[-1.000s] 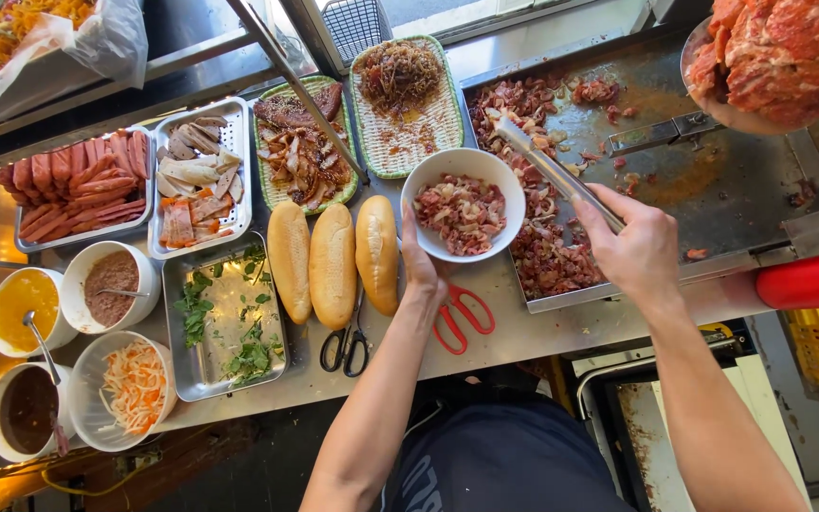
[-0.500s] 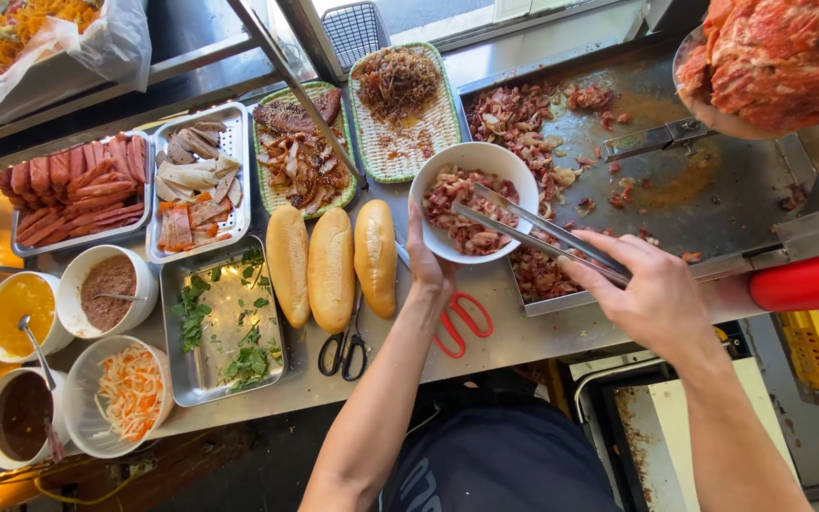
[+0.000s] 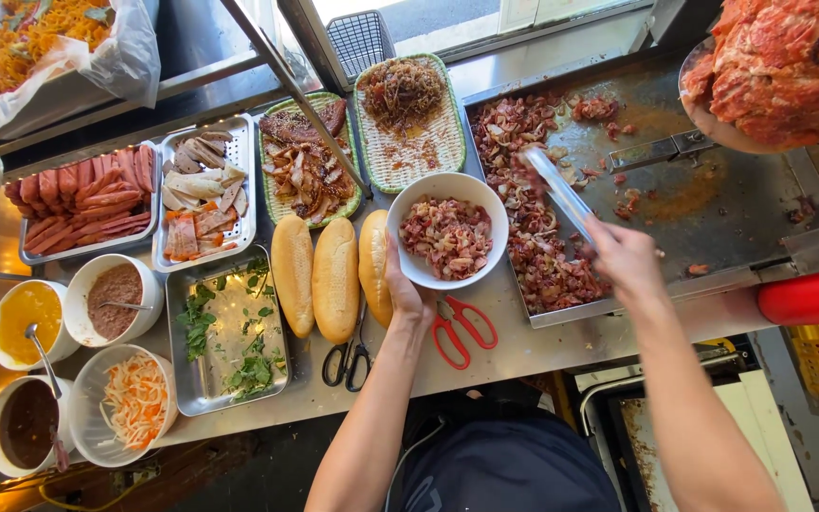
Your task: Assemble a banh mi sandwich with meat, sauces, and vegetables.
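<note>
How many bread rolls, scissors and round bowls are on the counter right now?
Bread rolls: 3
Scissors: 2, one red-handled, one black-handled
Round bowls: 5, one held by the left hand
Total: 10

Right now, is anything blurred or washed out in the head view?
Head view: the tongs in the right hand are motion-blurred; the left hand on the white bowl is sharp; glare whitens the herb tray; straight edges bow near the frame corners.

A street-food sandwich stall was shown: a steel surface (image 3: pixel 523 356) was crowded, beside the griddle (image 3: pixel 713 209) of chopped meat, with bread rolls (image 3: pixel 334 280), filling trays and sauce bowls.
</note>
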